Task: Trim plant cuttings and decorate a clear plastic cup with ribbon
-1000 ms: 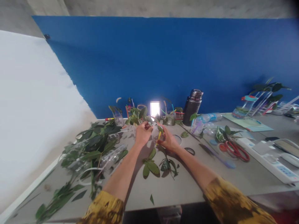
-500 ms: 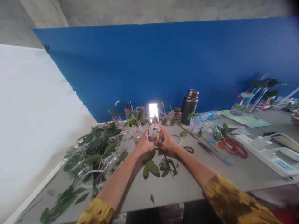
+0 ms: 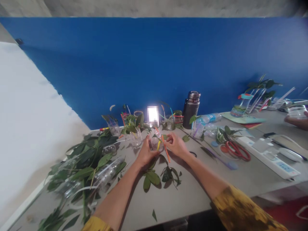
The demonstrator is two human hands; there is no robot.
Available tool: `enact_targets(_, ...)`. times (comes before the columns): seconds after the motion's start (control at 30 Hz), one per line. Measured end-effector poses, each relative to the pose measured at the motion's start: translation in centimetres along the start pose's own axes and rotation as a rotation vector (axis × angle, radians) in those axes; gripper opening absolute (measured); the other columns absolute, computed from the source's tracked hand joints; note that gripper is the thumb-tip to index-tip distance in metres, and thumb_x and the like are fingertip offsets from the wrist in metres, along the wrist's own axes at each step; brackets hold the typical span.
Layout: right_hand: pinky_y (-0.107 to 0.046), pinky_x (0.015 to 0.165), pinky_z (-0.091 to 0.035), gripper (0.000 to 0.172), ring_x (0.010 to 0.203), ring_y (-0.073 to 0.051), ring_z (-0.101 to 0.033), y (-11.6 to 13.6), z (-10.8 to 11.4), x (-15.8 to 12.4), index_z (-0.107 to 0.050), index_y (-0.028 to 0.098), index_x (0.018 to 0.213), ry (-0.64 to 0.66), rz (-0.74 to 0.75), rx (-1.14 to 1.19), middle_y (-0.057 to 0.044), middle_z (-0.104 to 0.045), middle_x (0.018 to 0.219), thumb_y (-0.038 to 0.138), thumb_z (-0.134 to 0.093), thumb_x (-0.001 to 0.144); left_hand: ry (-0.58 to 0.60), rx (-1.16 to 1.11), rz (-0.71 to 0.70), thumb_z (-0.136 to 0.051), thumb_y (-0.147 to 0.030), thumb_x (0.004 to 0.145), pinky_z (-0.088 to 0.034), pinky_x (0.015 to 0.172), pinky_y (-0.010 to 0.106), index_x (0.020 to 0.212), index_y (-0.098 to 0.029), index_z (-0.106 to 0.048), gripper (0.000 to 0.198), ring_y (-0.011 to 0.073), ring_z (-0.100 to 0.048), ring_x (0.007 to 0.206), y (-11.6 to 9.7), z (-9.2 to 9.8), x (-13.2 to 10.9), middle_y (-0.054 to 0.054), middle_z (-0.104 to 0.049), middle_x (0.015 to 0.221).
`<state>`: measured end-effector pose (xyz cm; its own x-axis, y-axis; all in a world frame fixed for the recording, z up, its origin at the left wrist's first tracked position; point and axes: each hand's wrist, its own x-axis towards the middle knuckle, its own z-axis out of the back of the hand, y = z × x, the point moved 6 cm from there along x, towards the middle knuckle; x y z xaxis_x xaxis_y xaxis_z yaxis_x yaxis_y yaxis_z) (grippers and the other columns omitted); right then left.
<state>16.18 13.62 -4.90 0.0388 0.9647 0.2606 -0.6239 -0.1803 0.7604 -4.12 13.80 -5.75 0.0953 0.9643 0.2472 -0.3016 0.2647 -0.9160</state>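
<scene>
My left hand [image 3: 144, 153] is wrapped round a small clear plastic cup [image 3: 155, 144] that stands on the grey table [image 3: 192, 189]. A yellow straw [image 3: 158, 145] and leafy stems sit in the cup. My right hand [image 3: 176, 145] is beside the cup, fingers pinched on an orange straw [image 3: 165, 148] that slants down past the cup. Loose green leaves [image 3: 151, 177] lie on the table just in front of both hands.
A heap of leafy branches and clear bottles [image 3: 86, 163] fills the left. Small cups with cuttings [image 3: 134, 128], a dark flask [image 3: 190, 109], red scissors [image 3: 234, 150], a white power strip [image 3: 271, 157] and another person's hand [image 3: 295, 122] lie behind and right.
My left hand came down from the leaves onto the cup and closed round it. My right hand shifted right of the cup with the orange straw. The camera turned left.
</scene>
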Motion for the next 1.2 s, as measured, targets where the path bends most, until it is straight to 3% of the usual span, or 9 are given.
enact_targets(0.1, -0.031, 0.069, -0.047, 0.017, 0.079, -0.023, -0.070, 0.5, 0.3, -0.5, -0.074, 0.024, 0.091, 0.117, -0.029, -0.179, -0.003, -0.078, 0.087, 0.040, -0.071, 0.084, 0.023, 0.015, 0.027, -0.088, -0.019, 0.056, -0.047, 0.107, 0.043, 0.135, -0.023, -0.058, 0.084, 0.0320, -0.064, 0.120, -0.1, -0.2, -0.3, 0.011, -0.071, 0.121)
enact_targets(0.2, -0.029, 0.065, -0.041, 0.010, 0.076, -0.022, -0.069, 0.7, 0.1, -0.7, -0.075, 0.025, 0.081, 0.192, -0.029, -0.230, -0.002, -0.077, 0.082, 0.034, -0.071, 0.083, 0.037, 0.014, 0.044, -0.086, -0.020, 0.060, -0.047, 0.108, 0.044, 0.137, -0.021, -0.056, 0.083, 0.0322, -0.064, 0.121, 0.0, -0.5, -0.3, 0.012, -0.071, 0.122)
enact_targets(0.27, -0.029, 0.063, -0.039, 0.011, 0.075, -0.022, -0.069, 0.6, 0.1, -0.6, -0.075, 0.024, 0.078, 0.174, -0.043, -0.212, -0.002, -0.077, 0.079, 0.031, -0.069, 0.084, 0.027, 0.007, 0.050, -0.086, -0.019, 0.061, -0.045, 0.110, 0.045, 0.141, -0.022, -0.053, 0.087, 0.0327, -0.061, 0.127, 0.1, -0.5, -0.3, 0.013, -0.069, 0.129)
enact_targets(0.43, -0.029, 0.064, -0.041, 0.013, 0.074, -0.021, -0.068, 0.7, 1.2, -0.3, -0.076, 0.025, 0.083, 0.012, -0.077, -0.098, -0.002, -0.077, 0.080, 0.032, -0.066, 0.084, 0.033, 0.012, 0.052, -0.087, -0.021, 0.061, -0.035, 0.121, 0.046, 0.151, -0.022, -0.042, 0.101, 0.0330, -0.048, 0.144, 0.3, -0.6, 0.2, 0.017, -0.052, 0.153)
enact_targets(0.67, -0.030, 0.068, -0.045, 0.017, 0.073, -0.021, -0.066, 0.6, 1.4, -0.1, -0.073, 0.022, 0.087, -0.146, -0.002, 0.103, -0.003, -0.076, 0.080, 0.033, -0.059, 0.086, 0.050, 0.042, 0.045, -0.086, -0.024, 0.064, -0.036, 0.120, 0.049, 0.155, -0.020, -0.037, 0.104, 0.0328, -0.053, 0.139, 0.8, -0.9, 0.6, 0.017, -0.057, 0.146)
enact_targets(0.8, -0.029, 0.068, -0.046, 0.016, 0.072, -0.020, -0.066, 0.3, 0.4, 0.1, -0.071, 0.021, 0.084, -0.120, 0.037, 0.196, -0.003, -0.075, 0.079, 0.033, -0.061, 0.084, 0.044, 0.021, 0.032, -0.086, -0.026, 0.065, -0.036, 0.120, 0.051, 0.154, -0.019, -0.038, 0.102, 0.0332, -0.053, 0.140, 0.5, -1.2, 0.6, 0.017, -0.057, 0.147)
enact_targets(0.97, -0.028, 0.068, -0.045, 0.009, 0.069, -0.017, -0.064, 0.4, -0.8, 0.1, -0.070, 0.023, 0.081, -0.041, 0.069, 0.147, 0.000, -0.074, 0.076, 0.027, -0.062, 0.082, 0.078, 0.030, 0.013, -0.082, -0.022, 0.067, -0.036, 0.123, 0.048, 0.155, -0.019, -0.038, 0.098, 0.0323, -0.050, 0.143, -0.2, -1.5, 0.5, 0.015, -0.055, 0.153)
enact_targets(1.2, -0.027, 0.070, -0.045, 0.009, 0.070, -0.018, -0.067, 0.3, -1.4, 0.1, -0.071, 0.021, 0.083, 0.015, 0.070, 0.135, -0.001, -0.075, 0.074, 0.022, -0.062, 0.081, 0.099, 0.190, -0.013, -0.082, -0.025, 0.068, -0.042, 0.119, 0.048, 0.156, -0.018, -0.038, 0.098, 0.0338, -0.055, 0.139, 0.5, -1.5, 0.7, 0.016, -0.056, 0.152)
